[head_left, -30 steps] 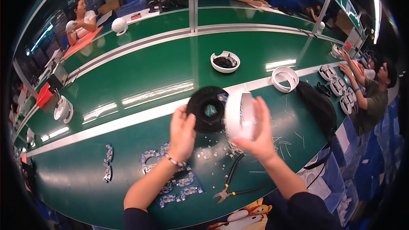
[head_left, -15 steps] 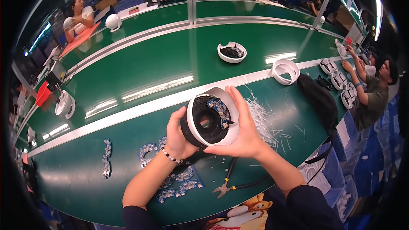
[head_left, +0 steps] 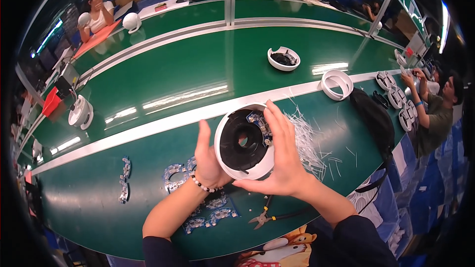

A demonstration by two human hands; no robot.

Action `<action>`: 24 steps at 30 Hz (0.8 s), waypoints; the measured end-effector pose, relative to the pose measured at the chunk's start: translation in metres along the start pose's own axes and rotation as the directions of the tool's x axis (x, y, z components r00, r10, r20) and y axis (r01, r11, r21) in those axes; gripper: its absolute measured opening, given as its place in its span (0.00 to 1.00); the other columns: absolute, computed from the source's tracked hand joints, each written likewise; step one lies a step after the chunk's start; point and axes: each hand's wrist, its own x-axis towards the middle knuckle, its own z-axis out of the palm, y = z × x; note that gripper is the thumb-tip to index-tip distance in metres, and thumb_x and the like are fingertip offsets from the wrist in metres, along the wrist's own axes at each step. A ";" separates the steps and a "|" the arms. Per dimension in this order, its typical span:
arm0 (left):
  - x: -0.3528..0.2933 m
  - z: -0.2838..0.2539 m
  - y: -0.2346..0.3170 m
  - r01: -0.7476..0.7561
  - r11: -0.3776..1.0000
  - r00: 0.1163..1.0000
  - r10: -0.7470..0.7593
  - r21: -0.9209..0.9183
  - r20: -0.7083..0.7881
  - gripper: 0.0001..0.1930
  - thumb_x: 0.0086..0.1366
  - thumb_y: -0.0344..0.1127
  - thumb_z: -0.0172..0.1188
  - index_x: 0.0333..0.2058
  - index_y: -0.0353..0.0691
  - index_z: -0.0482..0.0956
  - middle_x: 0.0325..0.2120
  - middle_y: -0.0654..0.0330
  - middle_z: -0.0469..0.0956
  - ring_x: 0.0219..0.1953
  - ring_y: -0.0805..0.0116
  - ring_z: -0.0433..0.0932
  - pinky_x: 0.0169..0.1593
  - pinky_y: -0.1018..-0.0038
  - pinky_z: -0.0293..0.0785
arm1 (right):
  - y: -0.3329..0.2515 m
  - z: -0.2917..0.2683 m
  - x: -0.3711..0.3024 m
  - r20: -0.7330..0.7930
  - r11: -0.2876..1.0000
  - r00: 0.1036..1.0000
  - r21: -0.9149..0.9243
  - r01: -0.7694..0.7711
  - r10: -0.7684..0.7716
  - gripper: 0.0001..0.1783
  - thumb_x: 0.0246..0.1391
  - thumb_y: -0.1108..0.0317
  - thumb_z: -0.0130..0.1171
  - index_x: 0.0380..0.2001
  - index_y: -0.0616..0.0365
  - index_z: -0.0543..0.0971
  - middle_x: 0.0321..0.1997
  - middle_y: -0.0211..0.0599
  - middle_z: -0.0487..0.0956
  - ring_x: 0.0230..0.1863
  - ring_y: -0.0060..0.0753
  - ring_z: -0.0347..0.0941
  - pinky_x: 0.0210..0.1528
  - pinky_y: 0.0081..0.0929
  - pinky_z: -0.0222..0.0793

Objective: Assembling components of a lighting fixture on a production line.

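Both hands hold a white round housing (head_left: 258, 171) above the workbench, its opening turned toward me. Inside sit a black round core (head_left: 240, 143) with a central hole and a blue circuit board (head_left: 261, 127) along the upper right. My left hand (head_left: 212, 165) cups the housing's left and lower side, thumb raised off it, other fingers hidden behind. My right hand (head_left: 284, 158) grips the right side, fingers over the rim near the board and thumb below. Under my left wrist lie several blue circuit boards (head_left: 216, 216). Diagonal cutters (head_left: 262, 217) with black handles rest below the housing.
Thin white strips (head_left: 307, 143) are heaped right of my hands. A white ring (head_left: 337, 85) and a black bag (head_left: 371, 118) lie beyond. The green conveyor (head_left: 193, 69) carries a white shell (head_left: 283, 59) and a white device (head_left: 80, 112). Co-workers sit across and to the right.
The housing has turned, showing its black core more squarely. My left thumb has lifted off its edge, and my right fingers have come further over the rim. The conveyor's white shell has shifted right.
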 end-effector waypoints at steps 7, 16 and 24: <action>0.001 -0.009 0.009 0.126 0.990 0.991 -0.129 0.065 0.041 0.45 0.51 0.73 0.26 0.55 0.39 0.55 0.51 0.52 0.61 0.52 0.59 0.64 0.55 0.62 0.61 | 0.010 -0.002 0.013 0.132 0.996 0.988 0.045 0.073 -0.078 0.62 0.19 0.54 0.71 0.55 0.69 0.47 0.58 0.60 0.49 0.58 0.59 0.47 0.57 0.45 0.46; 0.005 -0.013 0.007 -0.021 0.999 0.991 0.026 -0.044 0.131 0.28 0.56 0.47 0.46 0.50 0.35 0.59 0.46 0.52 0.66 0.47 0.62 0.68 0.52 0.67 0.65 | 0.010 0.020 0.009 -0.003 0.997 0.998 0.060 -0.055 0.055 0.65 0.18 0.52 0.71 0.56 0.69 0.43 0.57 0.58 0.50 0.57 0.57 0.48 0.57 0.44 0.46; 0.010 -0.014 0.003 -0.182 0.983 0.978 0.180 -0.008 -0.108 0.24 0.53 0.43 0.47 0.45 0.32 0.65 0.42 0.51 0.71 0.44 0.61 0.71 0.50 0.67 0.66 | 0.016 0.049 0.001 -0.147 0.993 0.983 0.047 -0.108 0.114 0.61 0.26 0.45 0.67 0.56 0.69 0.44 0.59 0.63 0.44 0.60 0.60 0.41 0.59 0.46 0.40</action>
